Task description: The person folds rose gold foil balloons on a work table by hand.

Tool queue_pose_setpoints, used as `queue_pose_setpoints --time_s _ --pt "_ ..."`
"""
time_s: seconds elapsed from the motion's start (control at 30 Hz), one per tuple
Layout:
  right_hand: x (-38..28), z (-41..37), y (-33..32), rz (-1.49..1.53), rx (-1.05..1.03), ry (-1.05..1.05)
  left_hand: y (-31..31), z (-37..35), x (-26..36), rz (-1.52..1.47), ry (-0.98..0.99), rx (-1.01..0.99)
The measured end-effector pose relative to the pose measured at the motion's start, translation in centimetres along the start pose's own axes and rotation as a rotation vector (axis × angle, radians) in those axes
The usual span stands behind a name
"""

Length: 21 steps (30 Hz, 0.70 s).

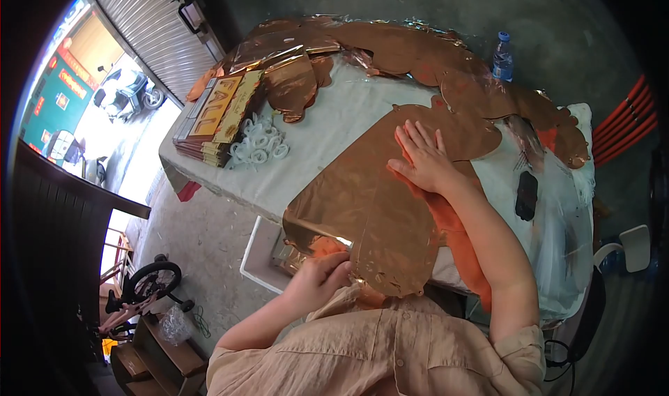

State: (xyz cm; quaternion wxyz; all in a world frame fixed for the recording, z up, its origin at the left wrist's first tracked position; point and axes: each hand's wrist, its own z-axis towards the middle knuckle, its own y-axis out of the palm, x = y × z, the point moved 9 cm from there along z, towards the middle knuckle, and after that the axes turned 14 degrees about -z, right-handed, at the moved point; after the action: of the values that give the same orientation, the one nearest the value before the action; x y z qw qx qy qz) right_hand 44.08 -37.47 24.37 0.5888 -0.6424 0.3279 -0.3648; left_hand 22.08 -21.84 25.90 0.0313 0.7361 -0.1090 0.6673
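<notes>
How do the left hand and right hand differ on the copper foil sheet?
The left hand is curled, pinching the edge of the copper foil sheet; the right hand lies flat and spread on it. The left hand is nearer the shirt, the right hand farther out. Both touch the sheet.

Holds the right arm [496, 246] well forward, slanting the bare forearm across to the left — and lays the right hand [423, 157] palm down, out flat, with fingers [420, 132] spread and thumb [399, 166] angled off to the side. Bends the left arm [261, 321] in low, pointing the forearm forward and rightward. Curls the left hand [318, 279] inward — and pinches with thumb and forefinger out front, much nearer the torso [380, 358] than on the right.
</notes>
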Motion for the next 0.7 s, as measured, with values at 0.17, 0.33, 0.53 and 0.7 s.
queue_pose_setpoints --time_s 0.17,0.33,0.53,0.7 --pt "0.5 -0.1 0.3 0.030 0.002 -0.006 2.4 0.5 -2.8 -0.387 -0.195 -0.044" --pt "0.7 -0.2 0.4 0.045 0.011 -0.011 2.9 0.3 -4.3 -0.503 -0.235 -0.071" --pt "0.4 -0.3 -0.1 0.026 0.002 0.000 3.0 0.3 -3.6 -0.693 -0.273 -0.056" --pt "0.1 -0.3 -0.3 0.016 -0.005 -0.008 2.9 0.8 -3.0 -0.390 -0.159 -0.104"
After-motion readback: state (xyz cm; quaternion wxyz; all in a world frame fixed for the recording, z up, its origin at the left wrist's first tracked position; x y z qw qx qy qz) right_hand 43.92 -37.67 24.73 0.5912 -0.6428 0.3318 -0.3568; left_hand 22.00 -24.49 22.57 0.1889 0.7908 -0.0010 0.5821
